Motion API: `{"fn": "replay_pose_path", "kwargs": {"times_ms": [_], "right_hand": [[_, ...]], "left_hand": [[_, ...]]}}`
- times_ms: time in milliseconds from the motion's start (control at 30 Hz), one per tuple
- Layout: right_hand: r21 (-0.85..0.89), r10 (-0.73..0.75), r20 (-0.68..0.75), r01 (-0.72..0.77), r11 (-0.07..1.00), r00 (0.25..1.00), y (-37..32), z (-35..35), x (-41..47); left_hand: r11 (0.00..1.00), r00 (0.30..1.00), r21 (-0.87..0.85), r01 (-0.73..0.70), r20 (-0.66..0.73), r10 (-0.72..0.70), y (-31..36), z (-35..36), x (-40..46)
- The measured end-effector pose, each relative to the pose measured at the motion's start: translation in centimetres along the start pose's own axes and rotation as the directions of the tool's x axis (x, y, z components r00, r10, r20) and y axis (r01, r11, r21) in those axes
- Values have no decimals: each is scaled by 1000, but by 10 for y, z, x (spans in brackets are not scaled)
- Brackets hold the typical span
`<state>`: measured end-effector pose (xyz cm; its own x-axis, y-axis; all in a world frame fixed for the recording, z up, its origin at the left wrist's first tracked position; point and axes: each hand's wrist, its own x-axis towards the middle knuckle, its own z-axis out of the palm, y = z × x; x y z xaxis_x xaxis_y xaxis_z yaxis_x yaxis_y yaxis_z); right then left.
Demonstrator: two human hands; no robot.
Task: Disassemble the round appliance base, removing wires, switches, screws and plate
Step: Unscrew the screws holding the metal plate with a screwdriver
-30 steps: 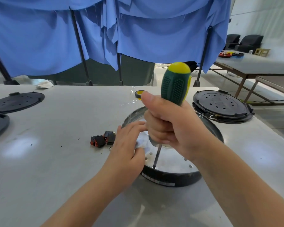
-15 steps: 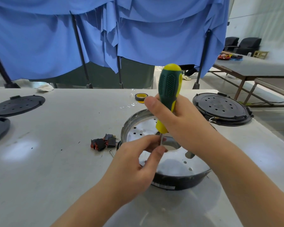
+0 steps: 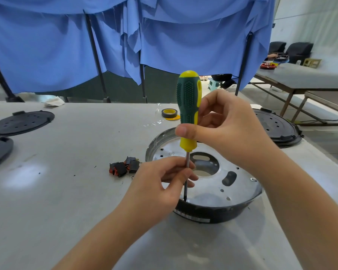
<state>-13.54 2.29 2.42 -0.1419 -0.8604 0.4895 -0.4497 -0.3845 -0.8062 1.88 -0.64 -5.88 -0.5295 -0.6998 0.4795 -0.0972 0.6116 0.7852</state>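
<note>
The round black appliance base [image 3: 213, 213] lies on the grey table with its shiny metal plate [image 3: 224, 191] facing up. A green and yellow screwdriver [image 3: 187, 106] stands upright, its tip at the plate's near left rim. My right hand [image 3: 222, 125] holds the handle between thumb and fingers. My left hand [image 3: 160, 184] pinches the steel shaft just above the plate. A screw [image 3: 253, 179] sits at the plate's right edge. Several removed black and red switches [image 3: 123, 167] lie to the left of the base.
A roll of black and yellow tape [image 3: 169, 113] lies behind the base. Another black round base [image 3: 275, 129] sits at the right table edge, and two black round plates [image 3: 21, 122] rest at the far left. Blue cloth hangs behind the table.
The right hand loosened from a full fist to a thumb-and-finger hold on the handle. The left hand left the plate and took the shaft. The screwdriver tip shifted to the near rim.
</note>
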Motion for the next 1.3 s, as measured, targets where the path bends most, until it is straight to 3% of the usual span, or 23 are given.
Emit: {"fn": "replay_pose_path", "kwargs": {"times_ms": [233, 533, 667, 1033, 1133, 1300], "right_hand": [[71, 0, 22, -1, 997, 1000, 2, 0, 1], [-12, 21, 5, -21, 1000, 1000, 0, 3, 0], [30, 6, 21, -7, 1000, 1000, -3, 2, 0], [283, 17, 400, -141, 949, 916, 2, -15, -2], [243, 36, 369, -134, 961, 929, 4, -13, 0], [127, -23, 186, -1, 992, 982, 1, -8, 0]], "left_hand": [[998, 999, -42, 43, 17, -43, -1, -2, 1], [997, 997, -45, 63, 37, -62, 2, -4, 3], [996, 997, -55, 66, 30, -64, 2, -4, 3], [980, 991, -150, 133, 18, -132, 8, -7, 5], [981, 992, -148, 127, 11, -127, 6, -6, 4], [986, 993, -117, 116, -1, -116, 5, -4, 4]]}}
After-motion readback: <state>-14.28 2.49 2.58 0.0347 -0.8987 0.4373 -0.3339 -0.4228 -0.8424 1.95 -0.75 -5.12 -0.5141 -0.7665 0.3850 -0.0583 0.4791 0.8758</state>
